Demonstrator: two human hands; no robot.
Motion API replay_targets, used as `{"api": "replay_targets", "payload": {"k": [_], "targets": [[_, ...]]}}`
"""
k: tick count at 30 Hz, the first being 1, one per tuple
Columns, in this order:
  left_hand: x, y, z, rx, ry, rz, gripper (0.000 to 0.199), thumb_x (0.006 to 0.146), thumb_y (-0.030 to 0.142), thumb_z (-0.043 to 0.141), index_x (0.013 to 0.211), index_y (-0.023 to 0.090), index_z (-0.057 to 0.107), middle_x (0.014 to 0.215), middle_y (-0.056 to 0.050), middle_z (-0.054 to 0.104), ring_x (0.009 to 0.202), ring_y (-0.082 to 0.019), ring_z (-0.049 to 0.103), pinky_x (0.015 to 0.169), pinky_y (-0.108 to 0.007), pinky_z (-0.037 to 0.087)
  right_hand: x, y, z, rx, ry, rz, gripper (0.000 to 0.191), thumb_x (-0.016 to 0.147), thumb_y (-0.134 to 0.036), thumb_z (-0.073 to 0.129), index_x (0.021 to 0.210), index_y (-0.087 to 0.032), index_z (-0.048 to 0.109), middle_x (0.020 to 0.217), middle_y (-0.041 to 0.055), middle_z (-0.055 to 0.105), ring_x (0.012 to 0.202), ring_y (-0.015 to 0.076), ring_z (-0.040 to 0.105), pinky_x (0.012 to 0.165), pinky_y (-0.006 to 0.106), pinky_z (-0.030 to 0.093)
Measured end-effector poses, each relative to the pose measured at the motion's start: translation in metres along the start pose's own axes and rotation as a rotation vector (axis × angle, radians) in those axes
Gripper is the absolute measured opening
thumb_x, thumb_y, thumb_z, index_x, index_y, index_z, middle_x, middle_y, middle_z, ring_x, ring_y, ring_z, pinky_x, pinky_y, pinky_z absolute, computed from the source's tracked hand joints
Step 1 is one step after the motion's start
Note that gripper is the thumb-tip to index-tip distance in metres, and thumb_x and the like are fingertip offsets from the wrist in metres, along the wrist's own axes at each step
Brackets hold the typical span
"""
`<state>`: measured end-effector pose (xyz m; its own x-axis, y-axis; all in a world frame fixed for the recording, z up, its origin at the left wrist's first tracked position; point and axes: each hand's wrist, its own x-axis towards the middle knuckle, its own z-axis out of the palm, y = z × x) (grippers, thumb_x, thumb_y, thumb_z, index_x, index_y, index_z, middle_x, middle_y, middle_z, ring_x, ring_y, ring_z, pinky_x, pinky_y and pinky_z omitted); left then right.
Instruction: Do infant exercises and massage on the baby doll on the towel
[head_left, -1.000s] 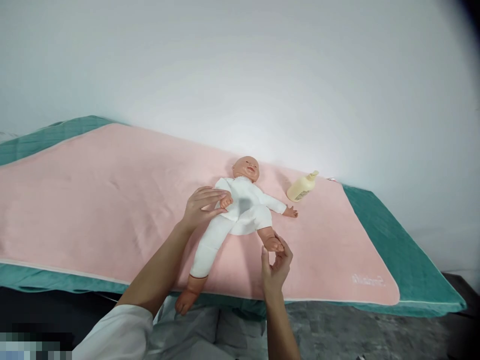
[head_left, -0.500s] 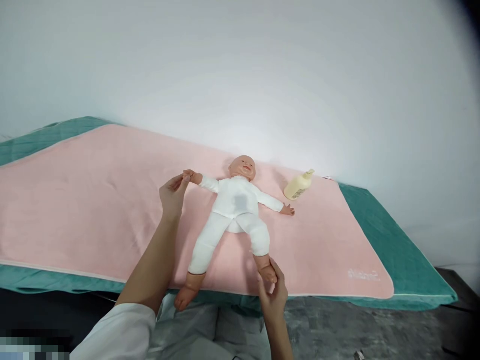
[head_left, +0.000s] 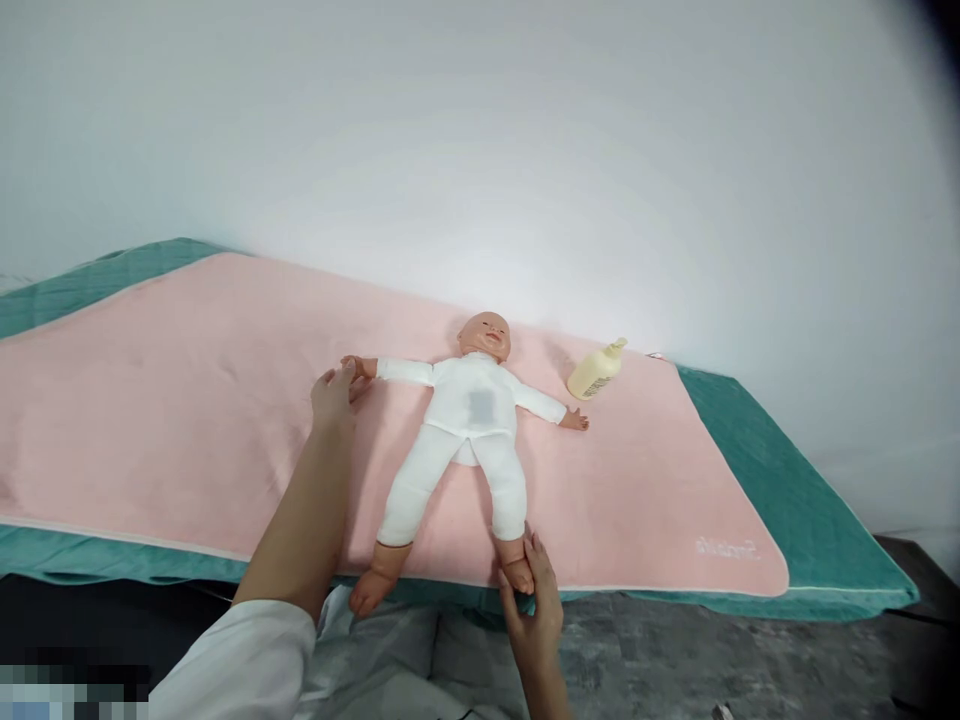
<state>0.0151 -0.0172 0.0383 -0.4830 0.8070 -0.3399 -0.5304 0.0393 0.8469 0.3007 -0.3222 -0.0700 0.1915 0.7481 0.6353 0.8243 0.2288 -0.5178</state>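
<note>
A baby doll [head_left: 472,395] with a white cloth body lies face up on a pink mat [head_left: 187,400], its arms spread and its feet at the near edge. My left hand [head_left: 334,392] has its fingers around the doll's hand on the left side, and that arm is stretched out sideways. With thumb and fingers on either side, my right hand [head_left: 536,605] holds the doll's foot on the right side.
A pale yellow pump bottle [head_left: 595,372] lies tilted on the mat beside the doll's other hand. Green padding [head_left: 795,490] shows around the mat. Behind it rises a white wall [head_left: 480,150].
My left hand has moved left and slightly down, with the doll's arm now straighter. My right hand has shifted down and left, and the doll's leg there has straightened.
</note>
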Motion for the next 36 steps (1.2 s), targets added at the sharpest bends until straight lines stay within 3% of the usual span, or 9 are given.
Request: {"api": "replay_targets", "payload": {"k": [3,5,9,15,20,24,28,32,36], "targets": [[0.008,-0.002,-0.003,-0.012,-0.029,-0.081,0.011,0.087,0.019,0.065,0.097,0.014,0.063,0.091,-0.009,0.068,0.073,-0.016,0.070,0.078,-0.035,0.062,-0.005,0.000,0.004,-0.063,0.041,-0.035,0.051,0.090,-0.025,0.062,0.139,-0.018,0.050,0.128,0.0173,0.064,0.122,0.0341,0.060,0.086,0.053,0.060],[0.013,-0.003,-0.005,-0.028,-0.047,-0.117,0.004,0.087,0.017,0.064,0.089,0.014,0.063,0.087,-0.007,0.066,0.074,-0.017,0.070,0.077,-0.036,0.062,-0.006,-0.001,0.005,-0.081,0.051,-0.039,0.052,0.090,-0.026,0.063,0.139,-0.017,0.049,0.129,0.0178,0.064,0.123,0.0341,0.059,0.087,0.054,0.059],[0.015,-0.004,-0.006,-0.034,-0.061,-0.137,0.005,0.084,0.012,0.065,0.085,0.016,0.063,0.089,-0.007,0.067,0.080,-0.018,0.070,0.075,-0.033,0.062,-0.004,-0.002,0.005,-0.082,0.019,-0.044,0.054,0.091,-0.026,0.062,0.141,-0.017,0.047,0.130,0.0175,0.063,0.124,0.0328,0.059,0.090,0.054,0.058],[-0.001,0.003,-0.004,-0.039,-0.068,-0.087,0.002,0.083,0.014,0.068,0.085,0.015,0.068,0.098,-0.008,0.070,0.083,-0.016,0.069,0.079,-0.029,0.059,-0.005,-0.002,0.001,-0.038,0.055,-0.006,0.054,0.090,-0.023,0.062,0.141,-0.017,0.047,0.128,0.0167,0.065,0.121,0.0318,0.061,0.089,0.050,0.059],[-0.010,-0.001,0.000,-0.022,-0.164,0.125,0.021,0.076,0.023,0.077,0.096,0.017,0.073,0.100,-0.006,0.071,0.093,-0.015,0.068,0.092,-0.030,0.054,0.006,-0.005,-0.001,0.079,0.097,0.117,0.057,0.091,-0.025,0.059,0.144,-0.015,0.041,0.130,0.0207,0.063,0.117,0.0306,0.064,0.088,0.046,0.059],[-0.021,-0.004,0.010,0.015,-0.264,0.368,0.033,0.071,0.025,0.081,0.103,0.018,0.074,0.103,-0.007,0.072,0.103,-0.019,0.067,0.100,-0.034,0.051,0.035,-0.012,0.004,0.250,0.178,0.088,0.060,0.093,-0.022,0.054,0.148,-0.020,0.029,0.137,0.0216,0.056,0.125,0.0306,0.059,0.095,0.054,0.054],[-0.043,-0.003,0.019,0.071,-0.331,0.450,0.041,0.067,0.026,0.083,0.106,0.019,0.073,0.104,-0.007,0.073,0.104,-0.022,0.068,0.100,-0.038,0.052,0.067,-0.019,0.009,0.308,0.177,0.080,0.060,0.094,-0.024,0.052,0.148,-0.021,0.026,0.136,0.0228,0.056,0.127,0.0301,0.057,0.097,0.058,0.051],[-0.064,-0.008,0.021,0.225,-0.451,0.540,0.036,0.066,0.030,0.085,0.100,0.020,0.075,0.105,-0.007,0.074,0.106,-0.025,0.068,0.102,-0.041,0.050,0.095,-0.025,0.008,0.316,0.156,0.052,0.062,0.093,-0.024,0.053,0.149,-0.020,0.025,0.135,0.0228,0.057,0.128,0.0295,0.056,0.096,0.055,0.052],[-0.070,-0.021,0.019,0.380,-0.663,0.705,0.030,0.071,0.034,0.082,0.098,0.024,0.077,0.107,-0.007,0.075,0.106,-0.026,0.068,0.101,-0.043,0.051,0.119,-0.030,0.006,0.311,0.093,0.044,0.065,0.093,-0.024,0.054,0.151,-0.021,0.023,0.137,0.0204,0.057,0.131,0.0277,0.054,0.098,0.050,0.052]]}}
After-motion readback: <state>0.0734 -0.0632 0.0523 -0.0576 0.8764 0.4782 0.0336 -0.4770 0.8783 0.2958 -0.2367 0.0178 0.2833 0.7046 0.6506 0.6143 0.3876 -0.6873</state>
